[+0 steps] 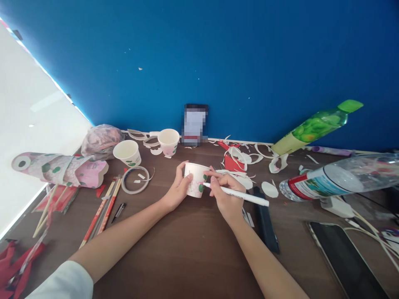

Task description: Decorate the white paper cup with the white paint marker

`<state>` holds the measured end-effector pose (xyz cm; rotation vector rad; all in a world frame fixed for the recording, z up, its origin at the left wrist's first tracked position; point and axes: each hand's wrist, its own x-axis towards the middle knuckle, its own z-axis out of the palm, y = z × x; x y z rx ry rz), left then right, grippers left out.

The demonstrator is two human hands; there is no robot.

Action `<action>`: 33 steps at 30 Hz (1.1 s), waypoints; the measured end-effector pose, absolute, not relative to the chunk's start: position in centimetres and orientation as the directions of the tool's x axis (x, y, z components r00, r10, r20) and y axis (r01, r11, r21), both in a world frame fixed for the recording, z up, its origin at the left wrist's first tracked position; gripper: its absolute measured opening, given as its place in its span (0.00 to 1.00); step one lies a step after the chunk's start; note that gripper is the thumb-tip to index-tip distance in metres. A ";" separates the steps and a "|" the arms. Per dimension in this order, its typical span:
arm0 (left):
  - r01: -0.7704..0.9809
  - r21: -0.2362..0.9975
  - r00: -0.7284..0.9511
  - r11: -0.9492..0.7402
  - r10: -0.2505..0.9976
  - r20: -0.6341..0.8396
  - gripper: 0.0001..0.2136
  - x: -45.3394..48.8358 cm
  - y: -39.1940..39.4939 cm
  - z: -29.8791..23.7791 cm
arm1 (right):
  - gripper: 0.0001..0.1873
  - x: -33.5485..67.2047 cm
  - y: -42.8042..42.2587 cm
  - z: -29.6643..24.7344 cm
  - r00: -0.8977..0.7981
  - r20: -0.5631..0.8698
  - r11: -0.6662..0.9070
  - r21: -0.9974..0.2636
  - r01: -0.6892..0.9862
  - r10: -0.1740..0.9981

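A white paper cup [193, 176] with green leaf prints and a pale pink pattern stands upright in the middle. My left hand [180, 187] grips it from the left, thumb across its front. In my right hand [228, 194] is a white marker [247, 197], its tip at the right side of the cup's wall. Some right-hand fingertips rest against the cup's upper right side. Two similar paper cups, one whitish [127, 153] and one pinkish [168, 142], stand behind to the left.
A phone [194, 124] leans on the blue wall. Paper scraps [243, 158], a roll of tape [135, 180], chopsticks [106, 207] and a stack of cut cups [59, 169] lie around. At right are a green-capped bottle [314, 126], a clear bottle [336, 178] and a dark phone [346, 259].
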<state>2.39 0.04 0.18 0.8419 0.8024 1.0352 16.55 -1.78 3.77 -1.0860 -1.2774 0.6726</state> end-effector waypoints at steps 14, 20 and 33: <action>-0.440 0.841 0.300 0.314 0.934 -0.192 0.32 2.5 0.0 0.8 | 0.20 16.8 -1.9 3.5 0.205 0.376 0.343 -0.922 0.178 0.904; -0.496 0.799 0.313 0.340 0.928 -0.200 0.33 2.7 0.0 1.2 | 0.21 16.8 -1.8 3.6 0.202 0.362 0.352 -0.932 0.086 0.910; -0.562 0.728 0.396 0.393 0.900 -0.180 0.22 2.3 0.1 1.4 | 0.07 16.8 -2.1 5.1 0.140 0.379 0.394 -0.915 -0.093 0.915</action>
